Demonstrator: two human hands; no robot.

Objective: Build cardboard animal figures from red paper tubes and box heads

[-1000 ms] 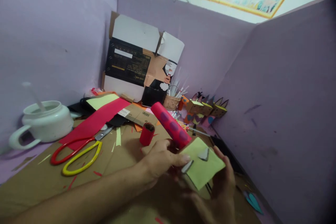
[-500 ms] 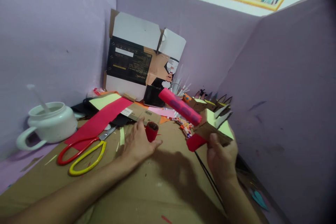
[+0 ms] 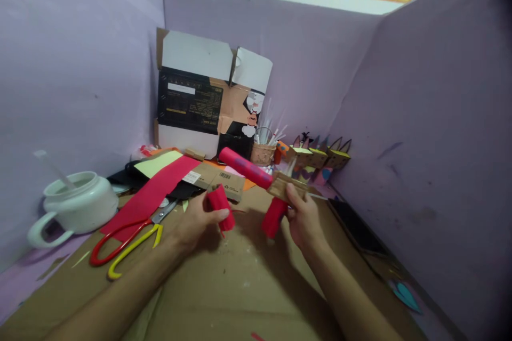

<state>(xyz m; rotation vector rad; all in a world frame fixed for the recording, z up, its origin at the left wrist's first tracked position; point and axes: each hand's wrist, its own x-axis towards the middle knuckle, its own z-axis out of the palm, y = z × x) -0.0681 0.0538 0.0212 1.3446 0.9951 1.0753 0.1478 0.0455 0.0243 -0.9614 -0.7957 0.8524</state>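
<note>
Moved: since half a second ago the left hand (image 3: 196,218) has lifted the small red tube (image 3: 221,208) off the desk (image 3: 240,298), and the right hand (image 3: 306,218) has tipped the cardboard craft piece (image 3: 282,186) flatter.
Left grip: fingers pinched around the small red tube, held above the desk at 9 o'clock of the craft piece.
Right grip: closed on the craft piece — long pink roll (image 3: 245,166) pointing to 10 o'clock, short red leg (image 3: 274,217) hanging at 6 o'clock.
Risk: squeezing may crush the hollow tube; a loose hold could tilt the piece and pull the leg off.
Nearby: scissors (image 3: 128,232) at 8 o'clock — blades near the left forearm.
</note>
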